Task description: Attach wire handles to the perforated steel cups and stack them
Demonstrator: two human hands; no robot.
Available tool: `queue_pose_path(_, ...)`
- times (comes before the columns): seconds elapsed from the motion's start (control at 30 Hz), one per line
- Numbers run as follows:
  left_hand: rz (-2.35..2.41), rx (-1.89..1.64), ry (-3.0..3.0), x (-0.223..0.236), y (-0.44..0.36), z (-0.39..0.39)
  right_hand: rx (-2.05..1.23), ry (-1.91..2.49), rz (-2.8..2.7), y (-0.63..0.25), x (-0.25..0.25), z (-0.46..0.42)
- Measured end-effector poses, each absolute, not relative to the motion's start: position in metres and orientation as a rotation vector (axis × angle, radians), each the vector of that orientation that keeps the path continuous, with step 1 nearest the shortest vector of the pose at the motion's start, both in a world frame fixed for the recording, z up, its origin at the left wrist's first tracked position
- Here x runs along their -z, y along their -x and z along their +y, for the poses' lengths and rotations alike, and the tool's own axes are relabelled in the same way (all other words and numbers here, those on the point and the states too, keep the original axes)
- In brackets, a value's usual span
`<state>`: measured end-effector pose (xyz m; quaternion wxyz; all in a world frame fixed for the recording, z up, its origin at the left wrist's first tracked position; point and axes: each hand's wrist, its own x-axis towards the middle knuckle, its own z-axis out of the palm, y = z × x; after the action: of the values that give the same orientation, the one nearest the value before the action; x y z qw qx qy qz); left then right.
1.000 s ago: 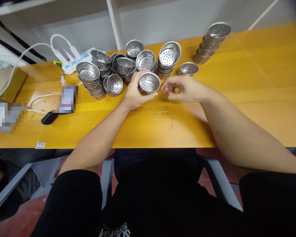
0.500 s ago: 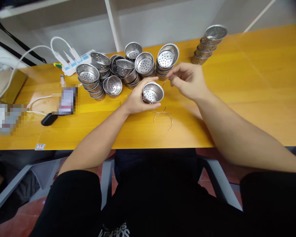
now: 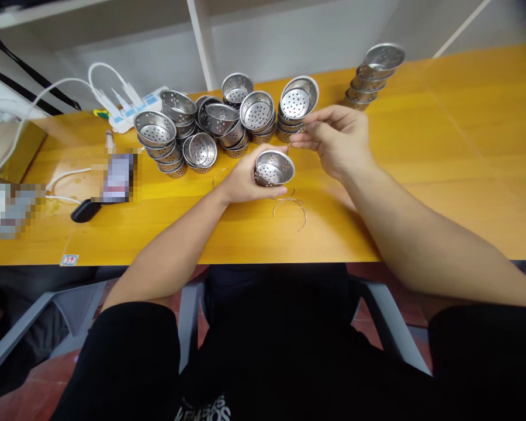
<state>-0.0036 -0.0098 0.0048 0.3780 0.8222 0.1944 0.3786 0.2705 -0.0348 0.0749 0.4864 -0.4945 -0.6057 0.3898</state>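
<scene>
My left hand (image 3: 243, 180) is wrapped round a small perforated metal strainer cup (image 3: 274, 169), its mouth turned up and tilted toward me. Between the fingertips of my right hand (image 3: 339, 140) is a thin curved wire (image 3: 294, 139). The wire's lower end comes close to the cup's far rim; whether it touches the rim I cannot tell. Just below the cup, several loose curved wires (image 3: 296, 202) lie crossed on the table. Another thin wire (image 3: 219, 173) shows on the table by my left wrist.
Stacks of perforated metal cups (image 3: 256, 112) stand behind my hands, and a taller stack (image 3: 374, 73) leans at the back right. To the left are a power strip (image 3: 129, 114) with white cables, a phone (image 3: 119, 178) and a black plastic object (image 3: 86, 211) on the yellow table (image 3: 421, 222).
My right hand has turned, and its wire now points down toward the cup's rim. The cup in my left hand has shifted slightly right and down.
</scene>
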Motion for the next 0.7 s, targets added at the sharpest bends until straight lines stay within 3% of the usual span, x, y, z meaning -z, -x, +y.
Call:
queue_pose_path(0.33, 0.460, -0.914, -2.111, -0.011, 0.002, -0.018, -0.961, 1.162, -1.379, -0.270, -0.072, -0.035)
queue_pose_path(0.7, 0.594, -1.089, -2.184, 0.005, 0.008, 0.009, -0.747, 1.321, -1.853, -0.281, -0.072, -0.035)
